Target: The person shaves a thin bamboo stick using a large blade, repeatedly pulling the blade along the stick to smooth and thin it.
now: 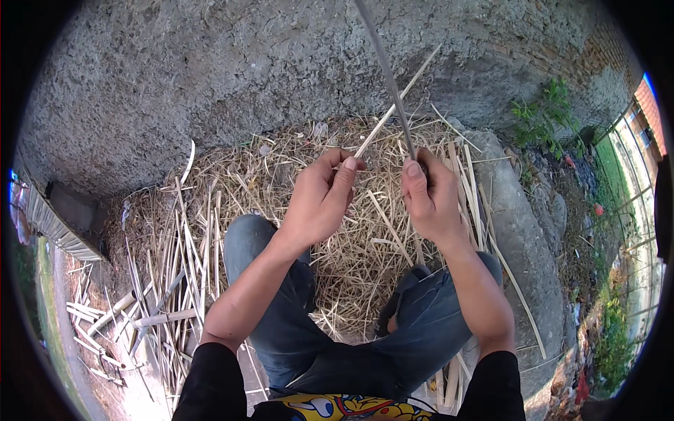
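My left hand (321, 191) is closed around the lower end of a pale bamboo strip (382, 125), thumb on top. The strip slants up and to the right, away from me. In my right hand (433, 200) is a long, narrow grey blade, seemingly a knife (383, 62), seen nearly edge-on; its handle is hidden in my fingers. It points up and slightly left. Beyond my hands, blade and strip cross in the picture; whether they touch I cannot tell. Both hands are above and between my knees, over a heap of thin bamboo shavings (351, 281).
A rough grey wall (232, 84) rises in front of me. Bamboo strips (188, 245) lie in a loose pile at my left, near thicker bamboo pieces (165, 318). More strips lean along a stone slab (523, 259) at my right. A green plant (551, 116) grows by the wall.
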The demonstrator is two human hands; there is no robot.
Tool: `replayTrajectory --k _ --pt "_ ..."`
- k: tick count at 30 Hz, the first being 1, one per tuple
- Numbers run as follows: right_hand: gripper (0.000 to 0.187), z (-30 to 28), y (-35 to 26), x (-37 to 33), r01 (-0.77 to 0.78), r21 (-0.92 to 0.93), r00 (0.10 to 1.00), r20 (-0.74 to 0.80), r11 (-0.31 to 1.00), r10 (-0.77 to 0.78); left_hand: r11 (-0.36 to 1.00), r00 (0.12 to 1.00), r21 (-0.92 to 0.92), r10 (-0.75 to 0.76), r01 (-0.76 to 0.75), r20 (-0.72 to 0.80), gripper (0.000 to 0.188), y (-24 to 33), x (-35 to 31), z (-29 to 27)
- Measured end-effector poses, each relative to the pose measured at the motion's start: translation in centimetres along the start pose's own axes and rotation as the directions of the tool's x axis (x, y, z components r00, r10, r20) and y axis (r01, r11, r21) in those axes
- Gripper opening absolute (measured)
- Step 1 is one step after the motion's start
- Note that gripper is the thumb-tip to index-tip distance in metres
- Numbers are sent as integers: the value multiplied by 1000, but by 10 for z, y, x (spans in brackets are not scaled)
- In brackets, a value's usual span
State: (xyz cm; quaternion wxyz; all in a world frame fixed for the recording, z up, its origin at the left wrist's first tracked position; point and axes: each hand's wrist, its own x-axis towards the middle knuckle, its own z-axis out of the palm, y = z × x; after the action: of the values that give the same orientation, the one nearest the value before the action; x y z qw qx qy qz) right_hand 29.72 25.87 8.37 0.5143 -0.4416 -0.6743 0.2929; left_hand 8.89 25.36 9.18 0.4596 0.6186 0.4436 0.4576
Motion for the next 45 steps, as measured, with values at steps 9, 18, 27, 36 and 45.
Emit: replayTrajectory --k 9,18,27,36,45 --pt "56 -4 47 -7 165 -631 986 122 758 -113 911 1000 412 -16 24 -21 25 -35 -16 -5" --pt "57 -51 89 5 -268 -510 963 -164 817 214 911 988 387 -102 141 -118 17 -53 -43 -37" --pt "53 8 51 -10 -140 -314 951 222 939 216 905 989 406 -88 130 -120 17 -62 -38 -37" --pt "52 6 61 -3 19 -448 973 215 894 87 913 907 -72 -385 401 168 29 -60 -35 -41" --pt "55 -36 69 9 -238 -547 964 -32 803 264 880 865 -102 -424 463 268 29 -61 -38 -44"
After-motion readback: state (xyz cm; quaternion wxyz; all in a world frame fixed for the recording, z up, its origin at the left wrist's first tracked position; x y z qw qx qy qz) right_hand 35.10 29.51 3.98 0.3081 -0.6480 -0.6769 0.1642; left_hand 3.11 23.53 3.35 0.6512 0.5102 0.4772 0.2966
